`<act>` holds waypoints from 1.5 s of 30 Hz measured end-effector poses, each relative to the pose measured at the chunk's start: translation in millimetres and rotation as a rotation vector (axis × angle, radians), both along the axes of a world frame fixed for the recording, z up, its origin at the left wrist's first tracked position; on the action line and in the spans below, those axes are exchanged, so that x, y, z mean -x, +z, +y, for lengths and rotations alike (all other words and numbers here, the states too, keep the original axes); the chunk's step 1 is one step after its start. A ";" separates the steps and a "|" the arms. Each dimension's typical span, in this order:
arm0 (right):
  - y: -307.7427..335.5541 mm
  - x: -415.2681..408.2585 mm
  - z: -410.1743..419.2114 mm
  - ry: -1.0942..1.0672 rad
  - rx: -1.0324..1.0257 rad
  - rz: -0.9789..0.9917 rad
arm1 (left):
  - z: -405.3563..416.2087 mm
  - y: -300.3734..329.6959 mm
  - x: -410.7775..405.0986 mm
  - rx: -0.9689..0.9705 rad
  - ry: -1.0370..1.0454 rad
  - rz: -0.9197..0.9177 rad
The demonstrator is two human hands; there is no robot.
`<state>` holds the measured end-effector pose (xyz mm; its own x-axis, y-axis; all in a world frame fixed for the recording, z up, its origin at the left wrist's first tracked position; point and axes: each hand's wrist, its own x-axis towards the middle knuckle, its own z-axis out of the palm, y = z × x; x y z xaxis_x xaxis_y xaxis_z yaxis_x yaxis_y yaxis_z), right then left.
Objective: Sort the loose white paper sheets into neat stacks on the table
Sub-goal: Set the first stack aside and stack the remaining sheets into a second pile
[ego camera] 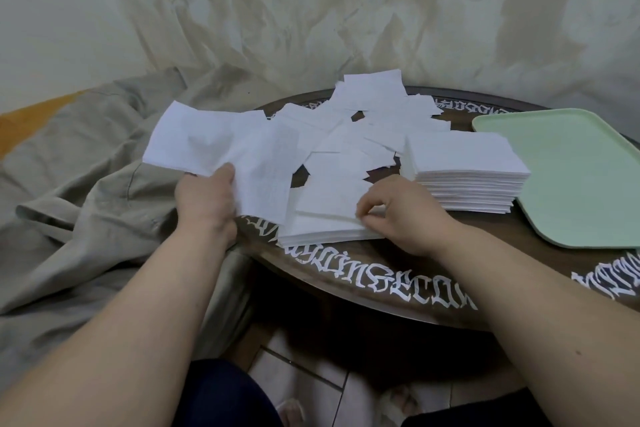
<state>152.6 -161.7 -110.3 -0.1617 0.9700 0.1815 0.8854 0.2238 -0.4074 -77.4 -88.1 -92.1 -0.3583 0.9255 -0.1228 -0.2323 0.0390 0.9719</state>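
My left hand [204, 194] grips a few white paper sheets [221, 142] fanned out above the table's left edge. My right hand [398, 215] pinches the right edge of the top sheet on a low white stack [322, 218] near the table's front. A taller neat stack [464, 173] stands just to the right of it. Several loose white sheets [374, 114] lie scattered over the middle and back of the dark round table [346, 274].
A pale green tray [575, 177] lies on the table's right side, beside the tall stack. Grey-beige cloth [86, 191] is bunched to the left of the table. A draped sheet hangs behind. Tiled floor and my feet show below the table's rim.
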 end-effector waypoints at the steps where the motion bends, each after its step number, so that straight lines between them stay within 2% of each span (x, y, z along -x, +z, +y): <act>1: 0.2 -0.3 0.0 0.000 0.055 -0.026 | -1.5 1.0 -1.9 -0.016 -0.027 0.004; 3: 2.6 -0.6 -1.1 -0.021 0.126 -0.036 | -3.3 3.4 -5.4 -0.047 -0.084 -0.006; 6: 10.1 -1.4 -3.0 -0.150 0.046 0.073 | -6.0 8.3 -11.4 -0.059 -0.216 -0.067; 7: 13.2 -0.8 -3.3 -0.215 0.007 0.181 | -7.3 8.5 -13.6 -0.054 -0.293 -0.079; 9: 18.5 2.3 -2.4 -0.305 -0.021 0.536 | -12.1 6.6 -18.1 -0.018 -0.473 -0.062; 11: 22.3 6.8 -2.5 -0.326 0.017 0.825 | -17.8 3.5 -23.5 0.047 -0.613 -0.012; 13: 22.8 8.6 -4.4 -0.313 0.080 0.930 | -20.1 0.5 -28.3 0.091 -0.663 0.016; 17: 23.8 5.1 -7.2 -0.326 0.059 0.777 | -18.0 -0.9 -31.2 0.134 -0.615 -0.009; 21: 20.2 1.8 -5.6 -0.352 0.062 0.733 | -16.2 -1.4 -30.4 0.163 -0.531 -0.064; 26: 15.8 -3.1 4.8 -0.629 -0.004 1.104 | -4.8 -1.6 -22.9 0.005 -0.173 0.063; 29: 2.2 -5.8 4.4 -0.660 0.125 1.047 | -2.5 -3.4 -16.8 -0.009 -0.063 0.138; 33: -4.4 -4.3 2.5 -0.667 0.155 0.950 | -2.8 -2.7 -14.7 -0.024 -0.013 0.151; 36: -4.3 0.3 3.0 -0.608 0.154 0.940 | -2.6 -1.7 -18.2 -0.014 -0.163 0.112; 37: -4.3 1.1 3.0 -0.578 0.155 0.878 | -3.8 -2.5 -20.2 -0.005 -0.241 0.098; 40: 5.3 0.9 1.0 -0.546 0.132 0.314 | -11.6 -4.7 -25.2 0.048 -0.511 0.083; 41: 10.4 0.4 0.7 -0.570 0.095 0.204 | -14.2 -4.6 -26.6 0.066 -0.592 0.100; 43: 20.7 -1.4 -0.8 -0.613 -0.018 0.168 | -17.1 -3.9 -28.6 0.096 -0.685 0.138; 45: 26.3 -0.4 -1.9 -0.587 -0.111 0.312 | -17.8 -2.7 -29.2 0.106 -0.724 0.167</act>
<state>153.0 -163.6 -84.0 0.4629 0.8538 0.2381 0.7176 -0.2033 -0.6661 -48.2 -105.9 -94.8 0.3145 0.9230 -0.2216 0.0371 0.2213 0.9745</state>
